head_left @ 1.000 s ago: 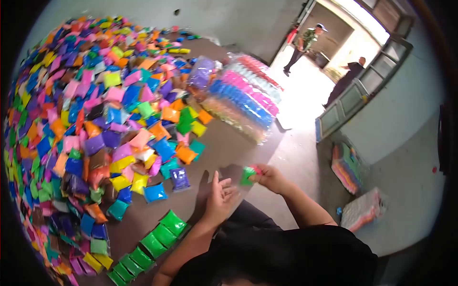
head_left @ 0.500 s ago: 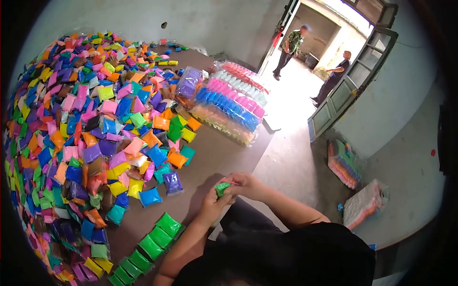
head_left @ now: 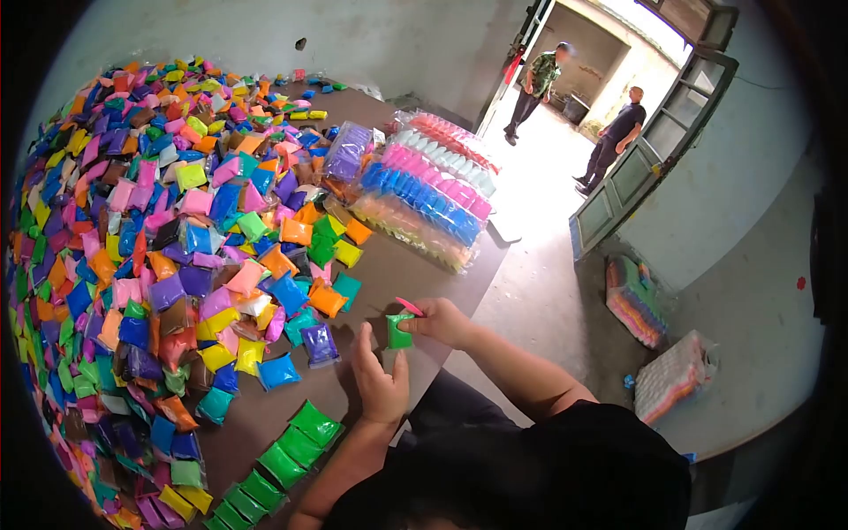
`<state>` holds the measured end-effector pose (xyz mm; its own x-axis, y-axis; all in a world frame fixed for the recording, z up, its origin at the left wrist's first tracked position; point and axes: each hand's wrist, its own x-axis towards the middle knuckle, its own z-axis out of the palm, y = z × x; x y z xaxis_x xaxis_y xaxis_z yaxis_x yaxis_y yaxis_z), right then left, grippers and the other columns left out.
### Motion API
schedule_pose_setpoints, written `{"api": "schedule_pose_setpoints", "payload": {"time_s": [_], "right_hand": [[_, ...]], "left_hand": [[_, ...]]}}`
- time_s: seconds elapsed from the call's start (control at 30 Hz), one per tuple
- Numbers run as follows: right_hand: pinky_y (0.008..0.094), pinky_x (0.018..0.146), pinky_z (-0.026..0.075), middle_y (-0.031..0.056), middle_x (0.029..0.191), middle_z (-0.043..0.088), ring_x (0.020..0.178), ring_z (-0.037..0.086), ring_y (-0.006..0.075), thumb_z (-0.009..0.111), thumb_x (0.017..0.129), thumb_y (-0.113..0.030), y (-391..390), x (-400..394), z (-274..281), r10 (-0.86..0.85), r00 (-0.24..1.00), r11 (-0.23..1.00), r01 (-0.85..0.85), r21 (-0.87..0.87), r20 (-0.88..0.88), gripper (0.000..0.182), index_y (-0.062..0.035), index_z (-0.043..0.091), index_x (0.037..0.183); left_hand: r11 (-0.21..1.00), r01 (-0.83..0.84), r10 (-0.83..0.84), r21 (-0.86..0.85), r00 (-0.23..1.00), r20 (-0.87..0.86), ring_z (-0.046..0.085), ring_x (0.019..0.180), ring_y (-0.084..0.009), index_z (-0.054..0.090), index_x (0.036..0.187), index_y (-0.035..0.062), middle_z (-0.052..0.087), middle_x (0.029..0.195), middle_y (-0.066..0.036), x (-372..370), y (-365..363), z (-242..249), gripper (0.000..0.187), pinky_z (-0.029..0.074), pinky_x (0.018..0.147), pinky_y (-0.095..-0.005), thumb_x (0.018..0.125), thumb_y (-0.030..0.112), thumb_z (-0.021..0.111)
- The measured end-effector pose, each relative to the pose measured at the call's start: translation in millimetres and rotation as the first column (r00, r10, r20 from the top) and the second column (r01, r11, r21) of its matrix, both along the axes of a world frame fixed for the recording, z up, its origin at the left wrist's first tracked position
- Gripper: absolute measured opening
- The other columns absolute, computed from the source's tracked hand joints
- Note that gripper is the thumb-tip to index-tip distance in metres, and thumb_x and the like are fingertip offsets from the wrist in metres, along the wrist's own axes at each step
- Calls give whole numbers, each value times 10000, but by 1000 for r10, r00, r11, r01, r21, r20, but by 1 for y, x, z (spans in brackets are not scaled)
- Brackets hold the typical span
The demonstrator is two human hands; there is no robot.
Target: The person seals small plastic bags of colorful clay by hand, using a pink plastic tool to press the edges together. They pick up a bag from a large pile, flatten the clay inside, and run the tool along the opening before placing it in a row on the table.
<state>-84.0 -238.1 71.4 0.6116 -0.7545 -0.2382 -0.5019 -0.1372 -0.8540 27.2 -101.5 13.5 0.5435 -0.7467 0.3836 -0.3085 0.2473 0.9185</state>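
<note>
My right hand (head_left: pixel 438 321) grips a small light-green packet (head_left: pixel 398 332) between thumb and fingers; a thin pink-red tool (head_left: pixel 409 306) sticks out from the same hand. Just left of the packet, my left hand (head_left: pixel 382 384) is spread with thumb and fingers apart, holding nothing. Below it on the brown table (head_left: pixel 371 296), several bright-green packets (head_left: pixel 283 457) lie in a slanting row. A big heap of packets in many colours (head_left: pixel 168 265) covers the table's left side.
Clear bags of packets in coloured rows (head_left: pixel 428 190) lie at the table's far edge. More bagged packets (head_left: pixel 676 375) stand on the floor at right. Two people (head_left: pixel 535 84) (head_left: pixel 613 140) stand near the open door (head_left: pixel 636 168).
My left hand has let go of the light-green packet and opened. The packet is now upright in my right hand, slightly higher. The person by the door has turned.
</note>
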Motion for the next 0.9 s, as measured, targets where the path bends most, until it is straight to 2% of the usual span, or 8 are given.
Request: {"api": "schedule_pose_setpoints", "payload": {"time_s": [0.03,0.23,0.33,0.4,0.57,0.63,0.8,0.9], "right_hand": [[315,675,491,26,790,646,738,556,91,775,888,-245,-1,4,-2,62,989,998,-63,4,-135,241,-47,714,1012],[421,701,511,166,844,694,759,650,342,741,842,-379,11,30,-26,184,952,939,-244,-241,-246,392,-48,691,1047],[372,716,521,147,861,701,776,670,266,746,855,-319,8,28,-31,127,976,922,-182,-343,-175,334,-48,694,1042],[303,780,526,72,950,725,872,661,134,712,920,-226,0,19,-42,111,987,985,-125,-117,-115,252,-43,701,1093],[290,739,520,21,899,711,811,624,99,662,970,-193,-3,-3,-72,-130,978,983,149,-107,164,207,-15,710,1064],[234,582,439,-38,792,629,674,519,49,636,1002,-279,3,8,-45,-273,930,956,236,171,244,262,-54,714,1113],[274,706,497,28,900,677,784,621,137,652,982,-224,-16,46,7,80,987,979,-51,-199,138,248,-47,700,1149],[353,794,521,101,964,692,872,661,258,678,941,-186,-17,104,51,427,903,717,-314,-622,37,262,-50,693,1165]], "left_hand": [[994,-105,108,-23,966,234,479,1301,-436,346,1462,-65,469,1416,-296,5,2,5,693,373,1124,-478,872,90,675],[997,34,-51,65,958,281,319,1421,-466,211,1523,-70,295,1547,-294,-2,1,-3,842,269,1178,-514,844,104,678],[991,-19,-35,131,917,397,223,1473,-464,220,1513,-77,242,1564,-324,-2,3,-5,867,197,1203,-553,859,230,699],[907,-23,-259,421,759,597,143,1508,-434,230,1526,-69,189,1596,-306,1,6,-9,905,97,1223,-563,861,327,699],[864,-88,-307,495,687,658,125,1535,-355,308,1520,-50,204,1632,-220,-1,0,-25,700,50,1237,-528,954,303,521],[786,-324,-367,526,440,820,142,1535,-344,338,1510,-39,244,1622,-208,-1,-1,-21,613,55,1240,-521,968,234,424],[842,-137,-316,522,658,683,201,1515,-359,403,1466,-26,334,1570,-217,11,4,0,550,62,1224,-566,949,162,405],[916,-47,-242,399,730,639,297,1474,-372,489,1386,-21,432,1493,-228,10,-2,-4,483,97,1200,-622,931,136,454]]}}
